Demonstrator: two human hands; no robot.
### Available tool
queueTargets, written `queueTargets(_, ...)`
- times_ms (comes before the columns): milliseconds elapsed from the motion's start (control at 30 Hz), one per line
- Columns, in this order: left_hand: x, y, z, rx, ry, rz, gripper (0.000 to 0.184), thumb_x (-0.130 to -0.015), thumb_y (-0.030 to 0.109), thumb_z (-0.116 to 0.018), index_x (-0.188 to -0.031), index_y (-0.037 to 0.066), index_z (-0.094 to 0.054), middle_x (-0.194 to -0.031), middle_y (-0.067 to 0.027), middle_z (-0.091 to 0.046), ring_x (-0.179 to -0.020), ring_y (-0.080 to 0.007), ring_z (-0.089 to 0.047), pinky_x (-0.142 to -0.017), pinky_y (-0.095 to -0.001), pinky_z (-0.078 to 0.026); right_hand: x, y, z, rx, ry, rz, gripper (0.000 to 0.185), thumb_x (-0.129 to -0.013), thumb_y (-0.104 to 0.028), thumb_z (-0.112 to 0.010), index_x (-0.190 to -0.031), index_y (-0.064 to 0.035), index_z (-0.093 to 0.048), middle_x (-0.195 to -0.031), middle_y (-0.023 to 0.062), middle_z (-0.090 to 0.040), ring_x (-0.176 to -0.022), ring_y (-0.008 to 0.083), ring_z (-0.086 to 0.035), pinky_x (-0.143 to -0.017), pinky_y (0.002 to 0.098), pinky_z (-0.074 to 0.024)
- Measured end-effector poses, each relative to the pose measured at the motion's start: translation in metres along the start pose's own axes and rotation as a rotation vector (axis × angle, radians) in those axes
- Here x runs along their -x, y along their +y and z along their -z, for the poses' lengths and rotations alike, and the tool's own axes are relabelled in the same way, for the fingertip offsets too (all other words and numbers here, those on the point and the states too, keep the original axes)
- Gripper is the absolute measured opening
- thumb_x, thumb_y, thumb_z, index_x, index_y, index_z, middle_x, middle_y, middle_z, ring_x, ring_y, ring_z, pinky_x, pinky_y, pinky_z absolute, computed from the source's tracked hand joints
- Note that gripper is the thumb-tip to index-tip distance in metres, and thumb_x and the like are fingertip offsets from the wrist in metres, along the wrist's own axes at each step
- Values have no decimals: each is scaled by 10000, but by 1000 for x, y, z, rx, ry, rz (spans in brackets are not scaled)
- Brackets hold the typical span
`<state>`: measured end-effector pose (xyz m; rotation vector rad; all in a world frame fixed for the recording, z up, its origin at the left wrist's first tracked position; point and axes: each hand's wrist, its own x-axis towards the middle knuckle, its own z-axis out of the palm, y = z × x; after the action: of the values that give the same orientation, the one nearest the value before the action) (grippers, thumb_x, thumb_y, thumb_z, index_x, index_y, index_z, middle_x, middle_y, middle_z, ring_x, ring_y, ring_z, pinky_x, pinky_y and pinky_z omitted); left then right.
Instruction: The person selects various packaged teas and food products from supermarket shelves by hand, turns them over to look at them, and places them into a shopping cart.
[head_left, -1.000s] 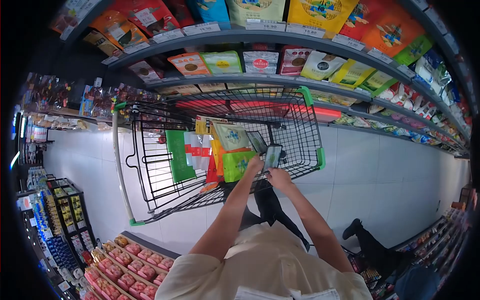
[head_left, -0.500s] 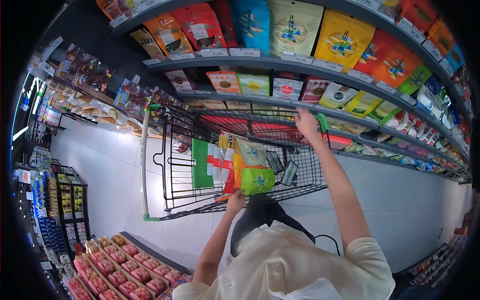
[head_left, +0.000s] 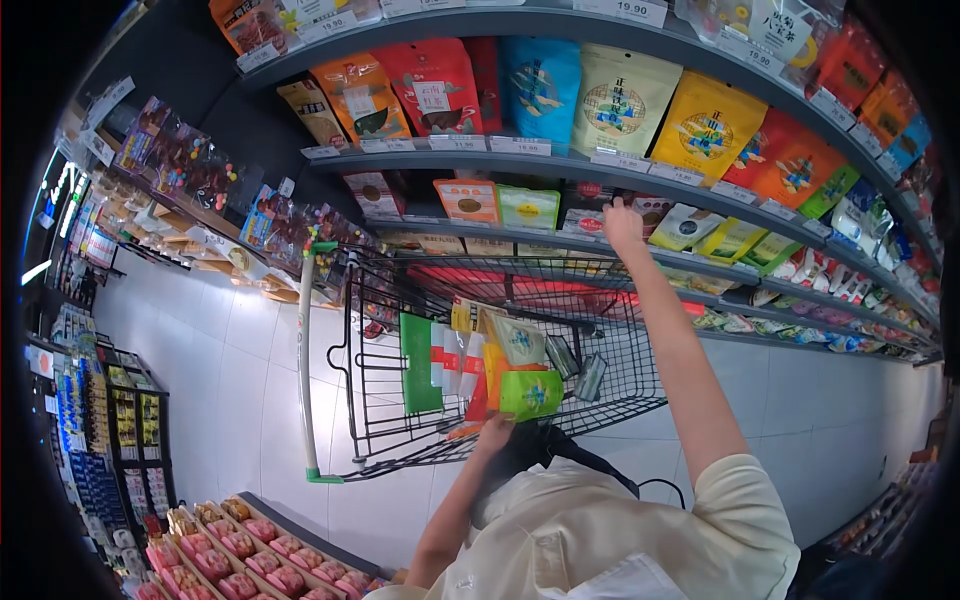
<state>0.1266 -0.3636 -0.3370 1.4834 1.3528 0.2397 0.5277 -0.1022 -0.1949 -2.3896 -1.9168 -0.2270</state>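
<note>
My right hand (head_left: pixel 622 225) reaches to a lower shelf. Its fingers are closed at the right edge of a white pouch (head_left: pixel 585 223) with a red label, which sits tipped forward from its row. Another pouch with a red label (head_left: pixel 590 189) shows behind it. My left hand (head_left: pixel 495 432) is wrapped round the near rim of the shopping cart (head_left: pixel 610 408), its fingertips partly hidden beside a bright green pouch (head_left: pixel 531 393). In the cart lie a pale pouch (head_left: pixel 522 342), a green packet (head_left: pixel 421 364), red-and-white packs (head_left: pixel 453 358) and two dark packs (head_left: pixel 591 378).
Shelves (head_left: pixel 470 150) of coloured pouches rise beyond the cart. The cart handle (head_left: pixel 307 370) is at left. Pink packs (head_left: pixel 240 545) fill a bin at lower left, and a black rack (head_left: pixel 135 420) stands farther left. Pale floor tiles (head_left: pixel 250 400) lie between.
My right hand has moved from the cart's far corner up to the shelf and grasped the white pouch, which has tilted forward. My left hand stays at the cart rim. The view has shifted.
</note>
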Motion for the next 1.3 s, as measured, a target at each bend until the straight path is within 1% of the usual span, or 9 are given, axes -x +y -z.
queueTargets(333, -48, 68, 44, 18, 39, -67, 374, -833, 175, -550, -1166, 22, -475, -998, -157, -600, -934, -241, -583, -781, -333, -460, 42, 4, 108, -59, 288, 245, 56, -735, -97, -535, -690, -65, -540, -739, 88, -523, -643, 267, -602, -535, 399, -479)
queueTargets(533, -63, 212, 74, 196, 339, -594, 605, -795, 210, -620, -1254, -52, -326, -1248, -198, -413, -1164, -258, -410, -967, -327, -319, 79, -7, 205, -238, 218, 499, 104, -759, -148, -547, -723, -53, -565, -730, 91, -551, -665, 298, -584, -555, 415, -461)
queueTargets(667, -49, 275, 59, 414, 188, -632, 447, -813, 157, -605, -1177, -33, -428, -1100, -122, -527, -999, -162, -495, -869, -274, -384, 101, -6, 229, -442, 152, 577, 133, -771, -175, -553, -761, -45, -583, -781, 89, -580, -730, 292, -582, -619, 389, -459)
queueTargets(733, -50, 285, 48, 634, 21, -482, 352, -826, 135, -592, -1119, -27, -484, -1015, -74, -570, -909, -114, -519, -811, -242, -409, 112, 3, 225, -609, 280, 456, 148, -774, -157, -571, -866, -45, -598, -854, 92, -578, -738, 274, -576, -642, 353, -457)
queueTargets(800, -45, 292, 33, 722, 136, -488, 242, -852, 140, -559, -1043, -8, -542, -936, -21, -595, -805, -64, -526, -725, -211, -425, 126, 11, 216, -825, 436, 303, 189, -786, -161, -575, -936, -49, -601, -908, 92, -574, -698, 248, -580, -611, 327, -446)
queueTargets(833, -47, 291, 28, 779, 158, -449, 238, -859, 146, -547, -1045, -3, -543, -938, -22, -595, -807, -64, -530, -721, -215, -427, 135, 20, 210, -887, 295, 160, 345, -812, -181, -574, -1127, -49, -524, -1052, 82, -558, -801, 175, -585, -703, 281, -445)
queueTargets(933, -34, 311, 22, 944, 219, -377, 234, -875, 162, -524, -1042, -1, -546, -931, -22, -598, -785, -58, -534, -691, -216, -431, 170, 21, 173, -1391, 78, -69, 481, -827, -195, -575, -1244, -23, -409, -1129, 71, -530, -938, 141, -546, -800, 263, -424)
queueTargets(1033, -29, 318, 17, 839, 313, -416, 237, -880, 172, -520, -1036, -4, -550, -925, -23, -598, -780, -50, -527, -682, -201, -423, 197, 26, 136, -1959, -471, -218, 573, -811, -195, -609, -1268, 13, -332, -1085, 109, -539, -950, 142, -532, -816, 260, -422)
queueTargets(1300, -28, 314, 6, 772, 321, -451, 239, -894, 195, -498, -1013, -1, -565, -890, -9, -598, -759, -38, -516, -683, -197, -414, 211, 30, 136, -1949, -357, -168, 421, -811, -134, -598, -1166, 9, -425, -1015, 99, -575, -906, 126, -552, -774, 248, -435)
